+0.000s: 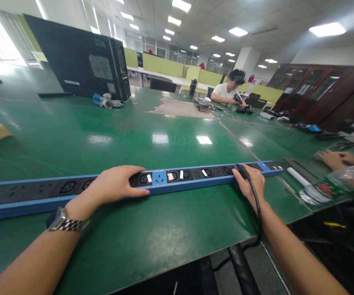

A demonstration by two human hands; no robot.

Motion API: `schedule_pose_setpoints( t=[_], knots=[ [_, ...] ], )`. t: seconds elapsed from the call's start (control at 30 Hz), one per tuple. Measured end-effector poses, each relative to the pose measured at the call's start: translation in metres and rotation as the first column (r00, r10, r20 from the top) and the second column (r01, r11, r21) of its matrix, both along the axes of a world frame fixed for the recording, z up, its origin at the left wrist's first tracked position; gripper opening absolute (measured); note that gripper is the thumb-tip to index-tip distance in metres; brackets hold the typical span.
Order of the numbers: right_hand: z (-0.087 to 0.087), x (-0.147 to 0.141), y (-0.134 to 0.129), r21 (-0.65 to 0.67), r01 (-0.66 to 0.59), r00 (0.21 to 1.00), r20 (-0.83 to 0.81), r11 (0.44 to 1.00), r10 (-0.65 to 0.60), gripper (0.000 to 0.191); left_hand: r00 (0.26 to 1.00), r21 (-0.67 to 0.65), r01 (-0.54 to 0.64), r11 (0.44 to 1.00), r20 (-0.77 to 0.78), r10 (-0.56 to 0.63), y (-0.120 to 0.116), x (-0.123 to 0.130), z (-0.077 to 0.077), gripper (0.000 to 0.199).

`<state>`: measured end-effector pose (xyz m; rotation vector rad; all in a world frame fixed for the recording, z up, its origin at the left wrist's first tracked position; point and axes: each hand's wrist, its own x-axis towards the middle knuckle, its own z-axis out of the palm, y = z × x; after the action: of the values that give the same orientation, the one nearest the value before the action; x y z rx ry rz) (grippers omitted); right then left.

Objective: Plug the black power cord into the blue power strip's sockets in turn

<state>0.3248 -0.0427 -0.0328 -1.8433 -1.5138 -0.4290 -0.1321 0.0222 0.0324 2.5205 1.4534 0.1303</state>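
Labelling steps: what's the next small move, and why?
Probably a gentle push of the plug into the power strip with the right hand: it holds the plug at the sockets, seating unclear, and the left hand grips the strip.

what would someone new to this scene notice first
The long blue power strip stands out first, running across the near part of the green table, with the left hand gripping it near the middle and the right hand holding a black plug against it toward its right end. Next comes the big black computer case, at the back left beside blue and white gloves.
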Motion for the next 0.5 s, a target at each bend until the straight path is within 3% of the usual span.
schedule_pose_setpoints(
  t=[0.17,0.5],
  knots=[
    [-0.002,0.008,-0.003,-0.028,-0.033,0.995,0.092,0.999,0.035,0.045,1.0,0.001,-0.004,1.0,-0.014,0.004,-0.001,0.001,0.002,0.089],
    [-0.01,-0.007,0.006,0.118,0.022,0.999,-0.038,0.993,-0.017,0.046,0.999,0.005,-0.018,1.0,-0.03,0.018,-0.002,0.001,0.002,0.087]
  ],
)
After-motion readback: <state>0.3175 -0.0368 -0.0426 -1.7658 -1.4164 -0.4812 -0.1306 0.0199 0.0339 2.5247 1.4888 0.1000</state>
